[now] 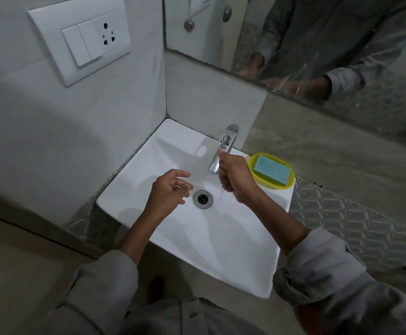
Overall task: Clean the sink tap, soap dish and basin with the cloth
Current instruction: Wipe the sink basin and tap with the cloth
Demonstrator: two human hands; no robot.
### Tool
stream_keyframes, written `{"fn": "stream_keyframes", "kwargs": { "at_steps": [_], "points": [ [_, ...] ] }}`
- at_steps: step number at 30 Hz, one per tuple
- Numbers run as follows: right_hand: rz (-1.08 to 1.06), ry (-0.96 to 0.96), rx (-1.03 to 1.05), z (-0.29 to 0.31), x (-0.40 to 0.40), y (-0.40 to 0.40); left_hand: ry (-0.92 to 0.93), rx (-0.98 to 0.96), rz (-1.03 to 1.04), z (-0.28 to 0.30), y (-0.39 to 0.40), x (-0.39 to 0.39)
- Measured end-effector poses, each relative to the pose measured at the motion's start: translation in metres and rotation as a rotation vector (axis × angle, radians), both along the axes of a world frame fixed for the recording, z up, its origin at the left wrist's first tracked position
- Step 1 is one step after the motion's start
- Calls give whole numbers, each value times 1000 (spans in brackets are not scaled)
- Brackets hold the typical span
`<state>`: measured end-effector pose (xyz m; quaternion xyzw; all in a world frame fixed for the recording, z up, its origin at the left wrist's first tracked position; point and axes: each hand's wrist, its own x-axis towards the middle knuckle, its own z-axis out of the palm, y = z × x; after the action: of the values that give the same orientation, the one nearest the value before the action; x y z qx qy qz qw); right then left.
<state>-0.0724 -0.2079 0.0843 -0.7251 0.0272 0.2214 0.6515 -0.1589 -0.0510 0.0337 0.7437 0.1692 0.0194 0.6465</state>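
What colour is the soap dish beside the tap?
Yellow. The soap dish holds a blue-green soap bar, seen clearly in the head view.

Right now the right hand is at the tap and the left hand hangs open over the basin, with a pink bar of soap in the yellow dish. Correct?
Not quite: the head view shows the soap is blue-green, not pink. The rest holds: the right hand is at the tap, the left hand hangs open over the basin, and the dish is yellow.

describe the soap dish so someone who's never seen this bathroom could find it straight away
Start at the white square basin set in the corner below the mirror, and find the chrome tap at its back edge. Just right of the tap, on the basin's rim, sits the soap dish. It is the only yellow thing there, an oval holding a blue-green soap bar.
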Motion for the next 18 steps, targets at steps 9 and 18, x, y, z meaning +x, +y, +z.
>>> {"fn": "stream_keyframes", "kwargs": {
  "at_steps": [9, 18],
  "points": [
    [-21, -28, 10, 7, -5, 12, 20, 17, 29, -3, 4, 1],
    [63, 4, 39, 12, -15, 13, -26, -21, -33, 12, -4, 9]
  ]
}}
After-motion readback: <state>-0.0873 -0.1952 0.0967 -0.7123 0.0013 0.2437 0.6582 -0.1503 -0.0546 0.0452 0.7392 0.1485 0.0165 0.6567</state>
